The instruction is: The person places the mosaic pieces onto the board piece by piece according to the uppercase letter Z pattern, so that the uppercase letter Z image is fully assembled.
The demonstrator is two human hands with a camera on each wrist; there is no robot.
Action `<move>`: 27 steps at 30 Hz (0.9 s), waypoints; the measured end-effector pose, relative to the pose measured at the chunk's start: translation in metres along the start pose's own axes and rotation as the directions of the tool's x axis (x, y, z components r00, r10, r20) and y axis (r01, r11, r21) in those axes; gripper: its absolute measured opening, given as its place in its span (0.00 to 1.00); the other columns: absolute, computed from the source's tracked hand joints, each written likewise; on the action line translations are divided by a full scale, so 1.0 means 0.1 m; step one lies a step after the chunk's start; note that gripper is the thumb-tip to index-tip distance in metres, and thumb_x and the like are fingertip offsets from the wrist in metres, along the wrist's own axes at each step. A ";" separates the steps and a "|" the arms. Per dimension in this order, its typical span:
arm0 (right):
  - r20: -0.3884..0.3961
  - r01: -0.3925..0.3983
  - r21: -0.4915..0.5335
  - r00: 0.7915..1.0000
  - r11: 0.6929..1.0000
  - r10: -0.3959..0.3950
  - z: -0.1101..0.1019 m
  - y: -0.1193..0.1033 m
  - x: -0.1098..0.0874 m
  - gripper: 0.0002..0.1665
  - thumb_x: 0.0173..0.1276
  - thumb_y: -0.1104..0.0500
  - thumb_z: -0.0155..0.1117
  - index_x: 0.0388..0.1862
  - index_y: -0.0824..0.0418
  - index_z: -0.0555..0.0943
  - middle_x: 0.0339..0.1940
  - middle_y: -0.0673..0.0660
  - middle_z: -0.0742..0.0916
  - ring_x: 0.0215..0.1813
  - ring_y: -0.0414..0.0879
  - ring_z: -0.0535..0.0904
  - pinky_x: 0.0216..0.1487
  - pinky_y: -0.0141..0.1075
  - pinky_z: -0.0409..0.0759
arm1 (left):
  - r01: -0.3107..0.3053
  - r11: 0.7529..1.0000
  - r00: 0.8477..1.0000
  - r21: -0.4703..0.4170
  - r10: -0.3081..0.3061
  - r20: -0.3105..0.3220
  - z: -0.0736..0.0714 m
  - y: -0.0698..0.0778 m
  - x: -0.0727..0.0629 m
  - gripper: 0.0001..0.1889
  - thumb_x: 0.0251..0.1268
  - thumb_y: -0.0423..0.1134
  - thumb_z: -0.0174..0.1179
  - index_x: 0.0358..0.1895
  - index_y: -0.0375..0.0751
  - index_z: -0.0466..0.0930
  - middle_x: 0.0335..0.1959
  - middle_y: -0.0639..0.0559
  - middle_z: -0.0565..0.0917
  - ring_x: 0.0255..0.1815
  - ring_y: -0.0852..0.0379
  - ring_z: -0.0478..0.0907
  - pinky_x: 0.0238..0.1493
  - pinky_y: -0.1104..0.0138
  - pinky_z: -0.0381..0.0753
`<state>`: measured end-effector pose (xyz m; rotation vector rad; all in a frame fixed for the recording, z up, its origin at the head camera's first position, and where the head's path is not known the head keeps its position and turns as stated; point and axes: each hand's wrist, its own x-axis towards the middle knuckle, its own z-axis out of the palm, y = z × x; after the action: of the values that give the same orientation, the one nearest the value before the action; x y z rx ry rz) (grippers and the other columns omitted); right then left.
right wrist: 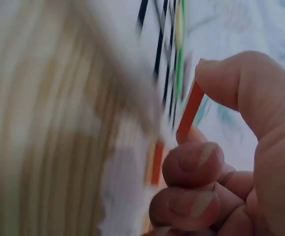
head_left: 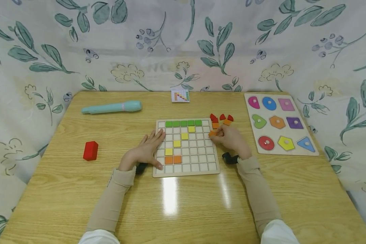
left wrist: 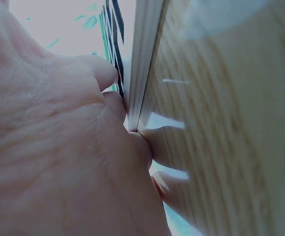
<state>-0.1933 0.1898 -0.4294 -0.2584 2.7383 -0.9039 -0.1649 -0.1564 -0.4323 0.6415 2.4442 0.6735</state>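
A wooden grid board (head_left: 186, 174) lies flat on the table, with a row of green square tiles (head_left: 183, 123) along its top. Yellow tiles (head_left: 177, 144) step diagonally down it, and two orange tiles (head_left: 173, 159) sit side by side near its lower left. My left hand (head_left: 144, 150) rests with spread fingers over the board's left edge. At the board's right edge, my right hand (head_left: 231, 138) pinches an orange square tile (right wrist: 191, 109) between thumb and finger. Loose orange tiles (head_left: 227, 122) and red quarter-round pieces (head_left: 222, 117) lie just beyond that hand.
A shape puzzle board (head_left: 277, 123) lies at the right. At the far side stands a small pattern card (head_left: 180, 96). A teal tube-shaped object (head_left: 111, 107) lies back left, and a red block (head_left: 90, 150) is at the left.
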 end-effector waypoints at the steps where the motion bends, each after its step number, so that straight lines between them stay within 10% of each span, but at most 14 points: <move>1: 0.016 0.024 0.015 1.000 1.000 -0.024 0.02 -0.04 -0.01 0.22 0.63 0.47 0.67 0.45 0.63 0.78 0.26 0.53 0.79 0.28 0.45 0.72 0.30 0.32 0.70 | -0.001 1.000 1.000 0.002 0.001 0.000 0.00 0.00 0.00 0.71 0.35 0.52 0.78 0.78 0.40 0.32 0.80 0.45 0.29 0.79 0.40 0.21 0.76 0.44 0.23; 13: 0.260 0.243 -0.024 0.938 0.970 -0.229 0.42 -0.61 -0.19 0.15 0.63 0.53 0.69 0.41 0.59 0.76 0.22 0.49 0.76 0.24 0.39 0.68 0.26 0.28 0.66 | -0.001 1.000 1.000 0.019 0.001 0.000 -0.01 0.04 0.00 0.71 0.35 0.52 0.78 0.78 0.40 0.32 0.80 0.45 0.29 0.79 0.40 0.22 0.77 0.44 0.23; 27: 0.287 0.320 -0.101 0.916 0.942 -0.281 0.56 -0.75 -0.25 0.10 0.61 0.56 0.70 0.34 0.56 0.76 0.22 0.46 0.76 0.25 0.38 0.68 0.27 0.27 0.65 | 0.002 1.000 1.000 0.021 -0.002 -0.003 0.01 0.01 -0.01 0.71 0.35 0.52 0.78 0.78 0.40 0.33 0.80 0.45 0.29 0.79 0.40 0.22 0.77 0.44 0.23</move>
<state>-0.1469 0.1057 -0.4232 -0.7912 2.5495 -0.6748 -0.1634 -0.1559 -0.4321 0.6465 2.4579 0.6494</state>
